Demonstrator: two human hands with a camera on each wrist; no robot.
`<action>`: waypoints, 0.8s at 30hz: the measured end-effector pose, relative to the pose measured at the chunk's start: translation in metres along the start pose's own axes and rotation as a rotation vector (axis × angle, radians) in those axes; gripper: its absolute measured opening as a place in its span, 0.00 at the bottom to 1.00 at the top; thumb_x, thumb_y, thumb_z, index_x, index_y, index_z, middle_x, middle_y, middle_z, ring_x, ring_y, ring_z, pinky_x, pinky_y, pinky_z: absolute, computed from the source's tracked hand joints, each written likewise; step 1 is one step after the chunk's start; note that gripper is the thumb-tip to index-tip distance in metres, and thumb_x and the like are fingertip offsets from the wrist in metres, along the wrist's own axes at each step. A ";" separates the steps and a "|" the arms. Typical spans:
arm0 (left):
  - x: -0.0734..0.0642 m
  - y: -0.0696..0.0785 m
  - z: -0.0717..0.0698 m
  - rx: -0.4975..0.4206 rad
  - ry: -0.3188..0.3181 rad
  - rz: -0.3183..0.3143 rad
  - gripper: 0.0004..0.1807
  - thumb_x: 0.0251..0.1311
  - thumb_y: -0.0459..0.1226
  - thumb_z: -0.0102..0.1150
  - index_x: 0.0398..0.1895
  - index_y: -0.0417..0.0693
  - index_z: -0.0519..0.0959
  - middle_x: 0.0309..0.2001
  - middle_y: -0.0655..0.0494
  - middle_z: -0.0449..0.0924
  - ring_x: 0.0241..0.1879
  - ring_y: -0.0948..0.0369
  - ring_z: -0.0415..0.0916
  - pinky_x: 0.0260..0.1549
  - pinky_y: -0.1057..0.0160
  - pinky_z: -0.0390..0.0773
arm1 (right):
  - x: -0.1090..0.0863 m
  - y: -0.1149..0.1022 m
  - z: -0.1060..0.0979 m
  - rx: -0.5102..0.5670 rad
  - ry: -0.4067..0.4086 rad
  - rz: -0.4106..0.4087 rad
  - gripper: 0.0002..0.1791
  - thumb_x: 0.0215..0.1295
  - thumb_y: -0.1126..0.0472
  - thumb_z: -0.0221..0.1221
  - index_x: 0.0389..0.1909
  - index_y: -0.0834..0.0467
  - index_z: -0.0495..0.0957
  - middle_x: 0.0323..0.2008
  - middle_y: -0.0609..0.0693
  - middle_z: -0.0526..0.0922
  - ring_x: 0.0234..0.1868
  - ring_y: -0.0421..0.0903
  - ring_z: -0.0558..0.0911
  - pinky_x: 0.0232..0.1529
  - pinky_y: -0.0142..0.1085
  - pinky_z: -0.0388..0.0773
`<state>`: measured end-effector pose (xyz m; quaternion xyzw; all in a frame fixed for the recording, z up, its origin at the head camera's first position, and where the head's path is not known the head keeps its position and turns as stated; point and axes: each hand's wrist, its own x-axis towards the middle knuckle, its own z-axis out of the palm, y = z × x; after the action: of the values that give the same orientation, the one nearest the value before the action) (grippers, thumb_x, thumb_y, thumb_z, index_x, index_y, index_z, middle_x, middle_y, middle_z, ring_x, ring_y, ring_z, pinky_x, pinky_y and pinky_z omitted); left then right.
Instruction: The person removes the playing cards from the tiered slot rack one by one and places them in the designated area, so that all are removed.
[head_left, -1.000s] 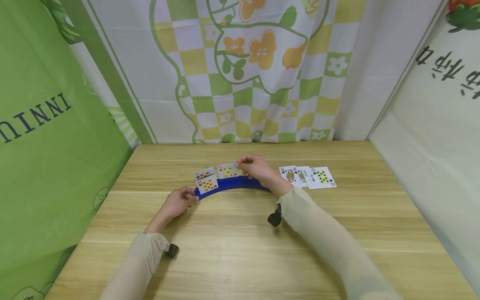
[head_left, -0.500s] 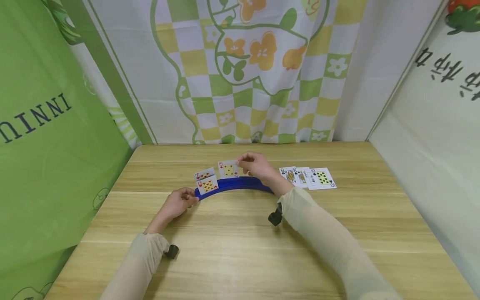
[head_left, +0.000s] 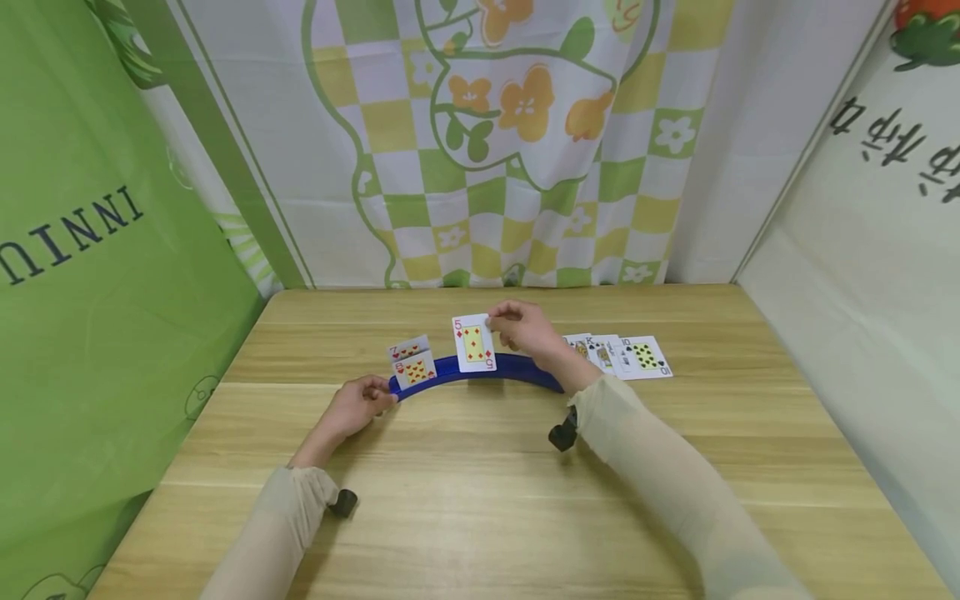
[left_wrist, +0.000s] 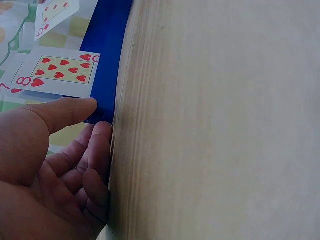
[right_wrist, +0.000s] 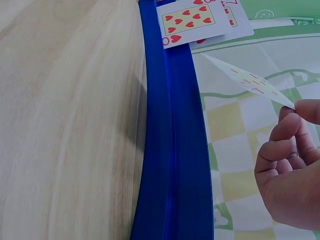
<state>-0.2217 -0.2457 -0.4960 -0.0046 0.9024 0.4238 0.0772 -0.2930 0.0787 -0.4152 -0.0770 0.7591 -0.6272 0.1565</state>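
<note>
A curved blue card holder [head_left: 517, 367] stands on the table, its left end pinched by my left hand [head_left: 360, 406]; the left wrist view shows the thumb [left_wrist: 75, 111] on its front face. Two cards stand at that end: the eight of hearts [head_left: 414, 371] in front, the seven of hearts [head_left: 408, 347] partly hidden behind it. Between thumb and fingers my right hand [head_left: 527, 332] pinches the five of diamonds [head_left: 474, 343] by its upper right edge. That card is raised in front of the holder's middle; in the right wrist view it appears tilted, apart from the holder [right_wrist: 187, 125].
To the right lie overlapping cards: the ten of spades [head_left: 647, 357], a king [head_left: 604, 354] and another card [head_left: 577, 343] partly covered by my right hand and wrist. The wooden table [head_left: 465, 500] meets a patterned curtain [head_left: 517, 208] at the back.
My right hand has lifted the five of diamonds out of the holder's rear and brought it forward, slightly right. My left hand has kept its grip on the holder's end.
</note>
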 end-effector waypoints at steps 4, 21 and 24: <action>0.000 -0.001 0.000 0.004 0.004 -0.001 0.15 0.62 0.38 0.64 0.48 0.38 0.79 0.34 0.51 0.83 0.28 0.62 0.74 0.26 0.67 0.72 | -0.003 0.001 -0.005 0.011 0.002 0.000 0.11 0.73 0.59 0.56 0.51 0.60 0.76 0.39 0.48 0.79 0.28 0.41 0.71 0.29 0.31 0.67; 0.001 0.000 0.000 -0.002 0.005 0.001 0.15 0.62 0.37 0.64 0.48 0.38 0.79 0.33 0.51 0.83 0.28 0.62 0.74 0.26 0.67 0.72 | -0.017 0.012 -0.036 0.036 0.027 0.017 0.15 0.74 0.61 0.53 0.55 0.64 0.72 0.39 0.49 0.74 0.31 0.42 0.71 0.32 0.31 0.67; 0.000 0.001 0.000 -0.001 0.006 0.002 0.15 0.62 0.37 0.64 0.48 0.38 0.79 0.34 0.51 0.83 0.28 0.62 0.74 0.26 0.67 0.72 | -0.021 0.013 -0.040 0.028 0.036 0.026 0.15 0.74 0.60 0.53 0.55 0.64 0.72 0.39 0.48 0.73 0.31 0.42 0.70 0.33 0.31 0.68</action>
<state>-0.2219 -0.2453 -0.4957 -0.0052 0.9024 0.4244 0.0741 -0.2858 0.1249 -0.4181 -0.0539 0.7539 -0.6369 0.1520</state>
